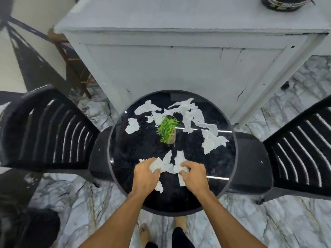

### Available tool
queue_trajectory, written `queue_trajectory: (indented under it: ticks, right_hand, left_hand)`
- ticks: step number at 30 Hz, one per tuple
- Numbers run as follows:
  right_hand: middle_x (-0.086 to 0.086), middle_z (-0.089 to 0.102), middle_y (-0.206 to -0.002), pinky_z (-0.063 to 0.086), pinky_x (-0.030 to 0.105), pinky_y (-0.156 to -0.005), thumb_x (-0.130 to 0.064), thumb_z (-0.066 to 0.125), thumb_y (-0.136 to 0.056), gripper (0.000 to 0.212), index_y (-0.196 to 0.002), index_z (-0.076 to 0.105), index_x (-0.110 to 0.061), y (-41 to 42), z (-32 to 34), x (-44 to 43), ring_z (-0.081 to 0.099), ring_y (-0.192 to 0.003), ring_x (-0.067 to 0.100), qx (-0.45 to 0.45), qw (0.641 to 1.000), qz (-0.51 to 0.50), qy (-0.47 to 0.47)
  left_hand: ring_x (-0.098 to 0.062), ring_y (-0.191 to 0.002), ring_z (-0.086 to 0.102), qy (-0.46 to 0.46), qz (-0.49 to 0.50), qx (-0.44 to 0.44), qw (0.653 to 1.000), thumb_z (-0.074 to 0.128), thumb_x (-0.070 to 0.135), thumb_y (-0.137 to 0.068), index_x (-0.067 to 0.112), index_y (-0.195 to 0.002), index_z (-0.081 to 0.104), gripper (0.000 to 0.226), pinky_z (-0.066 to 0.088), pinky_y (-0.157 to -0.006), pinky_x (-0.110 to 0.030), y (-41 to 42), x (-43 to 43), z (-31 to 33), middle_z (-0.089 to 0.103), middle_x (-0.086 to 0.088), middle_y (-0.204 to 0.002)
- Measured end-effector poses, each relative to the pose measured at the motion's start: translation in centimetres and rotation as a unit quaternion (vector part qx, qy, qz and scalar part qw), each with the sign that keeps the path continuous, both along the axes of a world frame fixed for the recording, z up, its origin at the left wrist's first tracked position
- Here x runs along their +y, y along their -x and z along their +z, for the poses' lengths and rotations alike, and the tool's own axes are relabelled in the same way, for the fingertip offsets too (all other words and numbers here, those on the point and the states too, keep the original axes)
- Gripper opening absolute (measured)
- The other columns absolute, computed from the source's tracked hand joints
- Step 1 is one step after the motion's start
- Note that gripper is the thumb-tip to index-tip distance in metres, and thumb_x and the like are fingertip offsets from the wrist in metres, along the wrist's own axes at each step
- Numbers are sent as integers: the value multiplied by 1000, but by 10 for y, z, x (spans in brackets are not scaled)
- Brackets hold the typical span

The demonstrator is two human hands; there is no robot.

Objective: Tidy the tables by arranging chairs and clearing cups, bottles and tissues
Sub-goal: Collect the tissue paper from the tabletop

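Head view, looking straight down on a round black table (pixel 143 145). At its near edge, left hand (pixel 146 176) clenched around a crumpled white tissue (pixel 155 165), right hand (pixel 194 174) pinching another tissue piece (pixel 179 166) just beside it. More torn tissues (pixel 193 115) scattered across the far half, curving around a small pot (pixel 172 138) at the centre holding a green plant (pixel 167 127). A black slatted chair (pixel 44 127) tucked in on the left, a second chair (pixel 300 154) on the right. Behind the table, a grey cabinet (pixel 170 59) with a dark container (pixel 284 4) on top, contents hidden.
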State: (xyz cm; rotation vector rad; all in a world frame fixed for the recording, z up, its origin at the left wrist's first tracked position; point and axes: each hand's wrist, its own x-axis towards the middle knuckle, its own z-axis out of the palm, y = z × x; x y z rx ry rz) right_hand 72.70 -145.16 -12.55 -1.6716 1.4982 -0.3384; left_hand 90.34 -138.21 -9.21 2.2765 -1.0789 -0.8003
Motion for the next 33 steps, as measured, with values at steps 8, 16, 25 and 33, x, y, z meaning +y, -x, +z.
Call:
queue_trajectory:
  ticks: [8, 16, 25, 33]
  right_hand:
    - [-4, 73, -91, 40, 2, -69, -9, 71, -80, 26, -105, 76, -11, -114, 29, 52, 65, -84, 7, -36, 994, 102, -2]
    - [-5, 75, -94, 44, 5, -77, -10, 75, -78, 25, -103, 78, -11, -258, 53, 165, 65, -89, 6, -34, 973, 228, 7]
    - [4, 75, -103, 48, 9, -75, -13, 78, -81, 27, -107, 76, -10, -417, 69, 298, 67, -86, 10, -40, 926, 375, 24]
    - [2, 71, -91, 47, 20, -60, -14, 75, -79, 27, -86, 58, -33, -533, 58, 395, 63, -72, 10, -31, 867, 497, 5]
  left_hand:
    - [-8, -86, 64, 43, 149, 18, 988, 73, 13, -81, 24, -108, 73, 30, 49, -79, -19, -90, 96, 13, 67, 17, -89]
    - [-8, -86, 58, 79, 267, 1, 961, 71, 9, -82, 20, -109, 74, 29, 37, -71, -9, -194, 243, 28, 62, 16, -91]
    - [-7, -92, 63, 99, 424, -29, 900, 71, 17, -81, 19, -119, 72, 38, 40, -78, -8, -303, 406, 32, 72, 6, -107]
    - [-12, -91, 64, 94, 538, -29, 837, 72, 12, -83, 16, -112, 73, 29, 45, -77, -13, -363, 512, 19, 71, 5, -100]
